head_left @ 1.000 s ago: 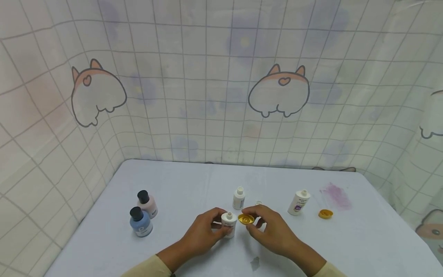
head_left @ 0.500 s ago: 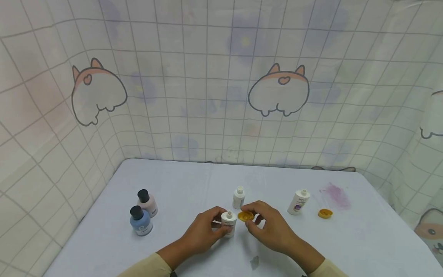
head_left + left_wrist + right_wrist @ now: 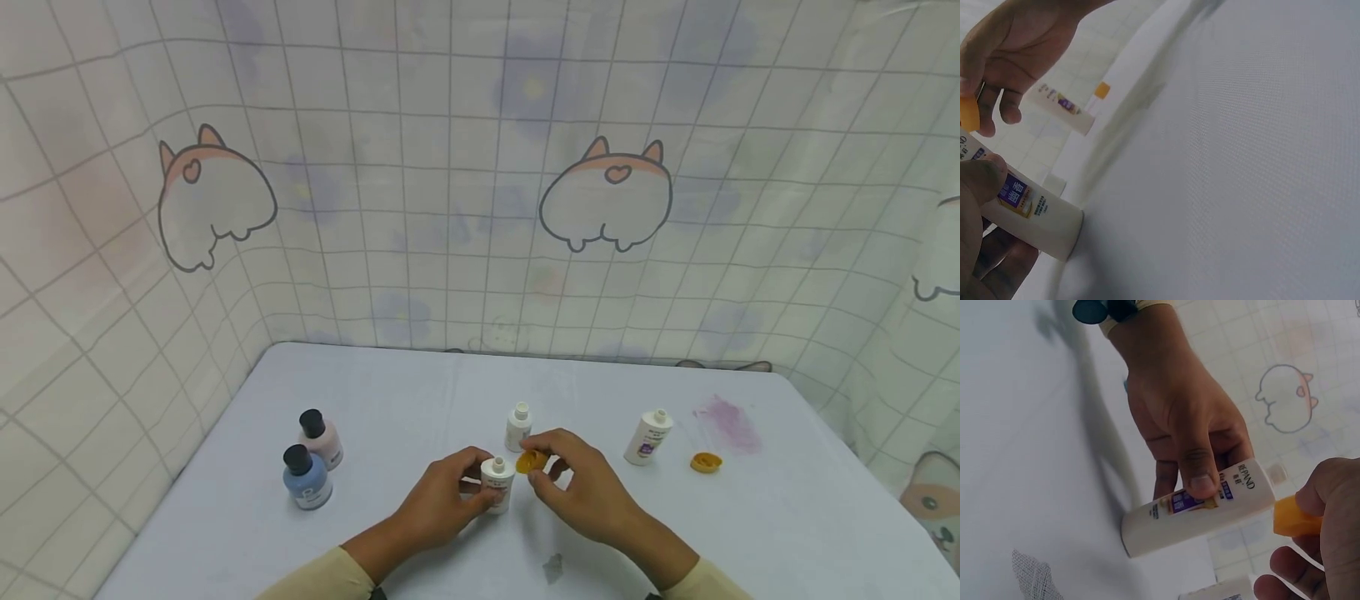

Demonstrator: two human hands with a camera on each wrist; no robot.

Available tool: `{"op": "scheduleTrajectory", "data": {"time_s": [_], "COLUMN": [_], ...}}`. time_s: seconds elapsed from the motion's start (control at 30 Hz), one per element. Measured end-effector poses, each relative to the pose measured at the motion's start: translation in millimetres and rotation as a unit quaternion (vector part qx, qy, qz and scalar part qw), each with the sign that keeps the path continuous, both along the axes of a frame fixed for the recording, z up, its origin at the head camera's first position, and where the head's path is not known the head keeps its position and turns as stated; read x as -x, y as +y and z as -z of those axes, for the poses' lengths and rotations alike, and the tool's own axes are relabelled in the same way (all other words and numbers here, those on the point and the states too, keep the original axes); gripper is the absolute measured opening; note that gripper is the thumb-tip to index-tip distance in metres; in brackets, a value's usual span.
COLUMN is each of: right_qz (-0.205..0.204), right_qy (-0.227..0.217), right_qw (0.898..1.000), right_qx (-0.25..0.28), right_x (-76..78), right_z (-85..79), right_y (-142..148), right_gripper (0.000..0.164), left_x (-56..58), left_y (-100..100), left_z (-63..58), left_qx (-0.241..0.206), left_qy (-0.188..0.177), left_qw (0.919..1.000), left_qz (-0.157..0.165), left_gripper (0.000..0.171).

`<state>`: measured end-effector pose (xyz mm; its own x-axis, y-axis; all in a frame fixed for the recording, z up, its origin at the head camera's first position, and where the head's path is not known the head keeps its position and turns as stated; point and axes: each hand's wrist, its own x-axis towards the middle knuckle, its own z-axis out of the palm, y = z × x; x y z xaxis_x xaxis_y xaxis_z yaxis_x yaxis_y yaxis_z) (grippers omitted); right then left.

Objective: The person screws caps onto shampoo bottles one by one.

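Observation:
My left hand (image 3: 438,504) grips an upright white shampoo bottle (image 3: 498,487), whose narrow neck is uncapped. The purple label and its lettering show on the bottle (image 3: 1207,509) in the right wrist view, with the left thumb lying across it. Just right of the neck, my right hand (image 3: 588,487) pinches a yellow cap (image 3: 531,462) between thumb and fingers. Seen from the right wrist, the cap (image 3: 1294,517) is beside the neck, tipped on its side and apart from the opening. A smaller white open bottle (image 3: 518,425) stands behind both hands.
Another uncapped white bottle (image 3: 648,437) stands to the right, with a second yellow cap (image 3: 707,462) beside it. At the left are a blue bottle (image 3: 307,483) and a pink bottle (image 3: 322,446), both black-capped. A patterned curtain (image 3: 465,192) hangs behind the table.
My right hand has risen slightly and turned the yellow cap from inside-up onto its side. A small white thing behind that hand is now hidden. The left hand and its bottle stay put.

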<state>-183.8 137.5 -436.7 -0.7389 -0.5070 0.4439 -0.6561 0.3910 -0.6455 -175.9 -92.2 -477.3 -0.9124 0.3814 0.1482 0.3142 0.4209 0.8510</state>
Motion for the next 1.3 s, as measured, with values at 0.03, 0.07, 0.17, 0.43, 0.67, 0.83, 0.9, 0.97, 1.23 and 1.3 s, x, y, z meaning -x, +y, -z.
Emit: {"op": "scheduleTrajectory", "data": {"time_s": [0.03, 0.07, 0.17, 0.43, 0.67, 0.83, 0.9, 0.97, 1.23, 1.3], "right_qz": [0.002, 0.001, 0.002, 0.025, 0.008, -0.001, -0.007, -0.013, -0.026, -0.028], "right_qy": [0.002, 0.002, 0.001, -0.036, -0.029, -0.016, -0.007, 0.000, 0.014, 0.018], "right_qw": [1.000, 1.000, 1.000, 0.999, 0.999, 0.999, 1.000, 1.000, 0.999, 0.999], "right_qx": [0.000, 0.000, 0.003, 0.008, 0.022, 0.029, 0.027, 0.025, 0.014, 0.011], "right_x": [0.1, 0.5, 0.6, 0.5, 3.0, 4.0, 4.6, 5.2, 4.4, 4.1], "right_z": [0.0, -0.1, -0.8, -6.5, -8.9, -8.6, -8.3, -7.7, -8.3, -8.9], "right_y": [-0.5, -1.2, -4.3, -14.7, -18.6, -21.2, -22.1, -22.7, -25.8, -26.7], "right_gripper": [0.039, 0.040, 0.042, 0.046, 0.036, 0.031, 0.030, 0.029, 0.023, 0.022], "left_x": [0.0, 0.1, 0.4, 1.2, 1.0, 1.4, 1.3, 1.2, 1.1, 0.7], "left_y": [0.0, 0.0, -0.1, -0.7, -1.3, -1.5, -1.6, -1.8, -2.1, -2.8], "left_z": [0.0, 0.1, 0.7, -0.3, -1.9, -1.7, -1.6, -1.3, 0.1, 0.5], "left_qx": [-0.001, -0.002, -0.003, -0.010, -0.013, -0.017, -0.019, -0.021, -0.025, -0.023], "left_qy": [-0.001, -0.002, -0.003, -0.004, -0.009, -0.005, -0.004, -0.003, -0.005, -0.006], "left_qw": [1.0000, 1.0000, 1.0000, 0.9999, 0.9998, 0.9997, 0.9997, 0.9997, 0.9995, 0.9996], "left_qz": [0.000, 0.001, 0.002, 0.009, 0.011, 0.015, 0.016, 0.015, 0.016, 0.015], "left_gripper": [0.037, 0.037, 0.037, 0.037, 0.038, 0.037, 0.037, 0.036, 0.036, 0.037]}}
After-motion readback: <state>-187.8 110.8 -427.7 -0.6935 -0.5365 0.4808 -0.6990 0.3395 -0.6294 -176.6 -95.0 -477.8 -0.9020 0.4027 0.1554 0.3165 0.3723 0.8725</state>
